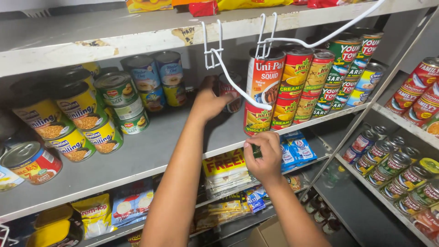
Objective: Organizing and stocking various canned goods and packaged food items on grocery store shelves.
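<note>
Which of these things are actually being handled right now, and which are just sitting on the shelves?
In hand:
left hand on small dark can at shelf's back
right hand pinching small dark green item

Lying about:
yellow corn cans
stacked red-and-green cans
white wire hooks

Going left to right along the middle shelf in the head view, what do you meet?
Red-labelled can lying on its side → yellow corn cans → green-labelled fruit cans → blue-labelled cans → left hand at a small can → stacked squid and corn cans → sardine cans.
</note>
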